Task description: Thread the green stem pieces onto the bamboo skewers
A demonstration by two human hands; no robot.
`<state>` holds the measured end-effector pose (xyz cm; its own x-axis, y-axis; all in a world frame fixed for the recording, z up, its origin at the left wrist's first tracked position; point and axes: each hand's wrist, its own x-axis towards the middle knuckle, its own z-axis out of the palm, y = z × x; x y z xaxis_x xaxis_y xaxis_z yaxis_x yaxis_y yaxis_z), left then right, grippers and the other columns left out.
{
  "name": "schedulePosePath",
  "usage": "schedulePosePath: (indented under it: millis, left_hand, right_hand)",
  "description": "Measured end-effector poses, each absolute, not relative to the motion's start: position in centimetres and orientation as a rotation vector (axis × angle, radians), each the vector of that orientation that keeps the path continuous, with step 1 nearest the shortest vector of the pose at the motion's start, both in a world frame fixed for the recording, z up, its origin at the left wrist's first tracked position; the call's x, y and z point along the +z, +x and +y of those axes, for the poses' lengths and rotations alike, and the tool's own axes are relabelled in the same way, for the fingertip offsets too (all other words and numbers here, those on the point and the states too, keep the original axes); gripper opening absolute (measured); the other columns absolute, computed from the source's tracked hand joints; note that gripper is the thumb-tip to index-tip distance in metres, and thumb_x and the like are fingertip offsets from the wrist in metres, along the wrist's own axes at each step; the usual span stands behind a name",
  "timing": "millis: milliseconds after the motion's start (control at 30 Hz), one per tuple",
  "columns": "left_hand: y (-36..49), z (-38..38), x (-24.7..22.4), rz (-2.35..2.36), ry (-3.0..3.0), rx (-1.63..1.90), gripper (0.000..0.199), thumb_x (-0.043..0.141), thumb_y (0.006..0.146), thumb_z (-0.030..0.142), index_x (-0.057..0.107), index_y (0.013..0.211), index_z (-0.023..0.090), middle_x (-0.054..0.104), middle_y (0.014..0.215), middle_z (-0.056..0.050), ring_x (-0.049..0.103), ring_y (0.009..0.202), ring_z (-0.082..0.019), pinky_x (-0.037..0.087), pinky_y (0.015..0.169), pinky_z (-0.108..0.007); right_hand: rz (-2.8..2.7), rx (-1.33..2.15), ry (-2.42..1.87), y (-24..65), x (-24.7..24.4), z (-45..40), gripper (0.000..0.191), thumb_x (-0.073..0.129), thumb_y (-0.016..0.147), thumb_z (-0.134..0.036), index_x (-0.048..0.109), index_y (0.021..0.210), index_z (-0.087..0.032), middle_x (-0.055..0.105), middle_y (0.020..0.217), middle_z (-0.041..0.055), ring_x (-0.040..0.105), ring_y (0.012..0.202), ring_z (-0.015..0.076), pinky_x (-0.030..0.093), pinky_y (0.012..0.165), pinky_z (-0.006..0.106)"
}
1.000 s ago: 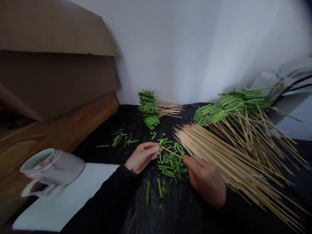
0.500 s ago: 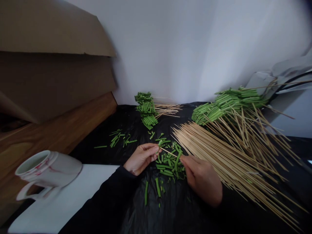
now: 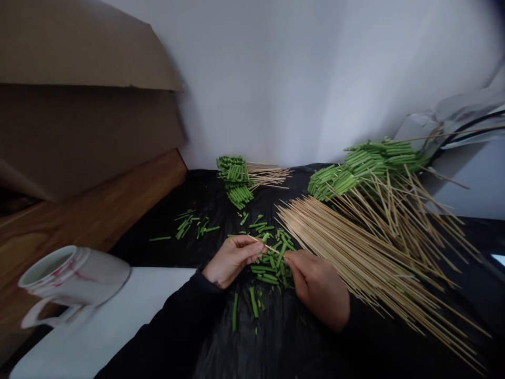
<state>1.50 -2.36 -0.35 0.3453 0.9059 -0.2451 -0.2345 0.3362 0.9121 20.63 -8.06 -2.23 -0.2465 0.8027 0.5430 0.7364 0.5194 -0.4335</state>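
My left hand (image 3: 235, 258) pinches a short green bean piece (image 3: 265, 239). A thin bamboo skewer (image 3: 274, 248) passes through or beside this piece, its tip showing above my left fingers. My right hand (image 3: 319, 287) is closed on the skewer, near another bean piece (image 3: 281, 255) that crosses it; whether that one is threaded I cannot tell. Under and between my hands lies a pile of cut bean pieces (image 3: 265, 278). To the right is a thick spread of bare skewers (image 3: 355, 252).
Bean-loaded skewers lie in a small stack (image 3: 239, 181) at the back and a larger stack (image 3: 366, 163) at back right. Loose bean pieces (image 3: 184, 227) are scattered left on black plastic sheeting (image 3: 158, 210). A stained white mug (image 3: 84, 276) rests at left near a cardboard box (image 3: 90, 116).
My right hand has moved left, toward my left hand. The skewer tip now pokes out past my left fingertips. The whole view has shifted slightly.
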Motion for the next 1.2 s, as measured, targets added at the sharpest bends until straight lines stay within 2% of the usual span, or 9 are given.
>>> schedulePosePath:
  millis: [167,300,367,500,567,800,933,1033,1200]
  left_hand:
    - [1.5,-2.3,-0.2,0.912,0.929,0.888,0.024,0.085,0.059,0.026,0.073,0.072,0.010,0.070,0.072,-0.005,0.060,0.063,-0.009,0.045,0.064,-0.020]
    - [1.4,-2.3,-0.2,0.918,0.915,0.877,0.024,0.085,0.060,0.027,0.073,0.072,0.011,0.070,0.074,-0.006,0.059,0.064,-0.008,0.044,0.064,-0.020]
    - [1.6,-2.5,-0.4,0.918,0.919,0.871,0.024,0.085,0.059,0.028,0.073,0.071,0.011,0.070,0.075,-0.005,0.059,0.065,-0.009,0.044,0.065,-0.020]
    - [2.2,-3.1,-0.8,0.915,1.038,0.821,0.024,0.085,0.059,0.029,0.074,0.072,0.011,0.065,0.063,-0.002,0.051,0.057,-0.007,0.038,0.056,-0.019]
    - [2.4,-3.1,-0.9,0.905,1.099,0.816,0.022,0.084,0.061,0.028,0.075,0.073,0.012,0.064,0.061,-0.001,0.049,0.056,-0.007,0.037,0.055,-0.019]
    - [1.1,-2.2,-0.2,0.941,1.279,0.734,0.026,0.080,0.067,0.032,0.076,0.086,0.015,0.071,0.074,-0.004,0.058,0.067,-0.011,0.044,0.067,-0.023]
    - [-0.5,-1.8,1.2,0.904,1.472,0.524,0.019,0.082,0.063,0.028,0.074,0.074,0.014,0.067,0.067,-0.001,0.055,0.060,-0.009,0.041,0.060,-0.021]
    - [-1.4,-1.8,2.0,0.747,1.678,0.197,0.020,0.081,0.064,0.029,0.076,0.077,0.016,0.062,0.068,-0.001,0.050,0.056,-0.009,0.038,0.052,-0.021]
    - [-1.6,-2.0,1.8,0.661,2.041,0.124,0.014,0.079,0.067,0.028,0.078,0.080,0.023,0.059,0.072,-0.002,0.053,0.065,-0.013,0.040,0.056,-0.022]
  right_hand:
    - [-2.072,-0.154,-1.211,20.7,-2.3,-8.0,0.026,0.038,0.090,-0.009,0.063,0.088,-0.015,0.058,0.067,0.0018,0.053,0.060,0.0146,0.033,0.057,0.029]
    - [-2.115,-0.427,-1.153,20.9,-2.4,-7.9,0.028,0.036,0.089,-0.008,0.063,0.097,-0.011,0.058,0.066,0.0030,0.049,0.054,0.0153,0.030,0.054,0.031]
    - [-2.097,-0.298,-1.168,20.8,-2.3,-7.9,0.027,0.036,0.090,-0.009,0.063,0.093,-0.013,0.059,0.067,0.0026,0.051,0.056,0.0145,0.032,0.055,0.030]
    - [-2.009,0.212,-1.166,20.2,-2.0,-8.0,0.026,0.037,0.092,-0.013,0.058,0.078,-0.018,0.062,0.072,0.0018,0.059,0.071,0.0133,0.040,0.065,0.024]
    - [-1.994,0.293,-1.155,20.0,-2.0,-7.9,0.025,0.038,0.092,-0.014,0.058,0.078,-0.018,0.063,0.075,0.0026,0.061,0.076,0.0142,0.042,0.070,0.024]
    - [-1.974,0.158,-1.190,21.4,-2.2,-7.1,0.023,0.040,0.092,-0.015,0.062,0.087,-0.018,0.067,0.084,0.0048,0.062,0.076,0.0152,0.043,0.069,0.026]
    - [-1.919,0.100,-1.224,22.5,-2.2,-6.6,0.023,0.041,0.093,-0.019,0.064,0.091,-0.016,0.068,0.085,0.0052,0.063,0.079,0.0153,0.044,0.073,0.027]
    - [-1.918,0.083,-1.237,22.8,-2.2,-6.7,0.022,0.042,0.094,-0.020,0.064,0.093,-0.016,0.068,0.086,0.0052,0.063,0.080,0.0155,0.045,0.075,0.027]
    - [-1.948,0.100,-1.248,22.5,-2.2,-6.9,0.024,0.041,0.094,-0.020,0.064,0.095,-0.017,0.068,0.087,0.0053,0.063,0.082,0.0154,0.046,0.077,0.028]
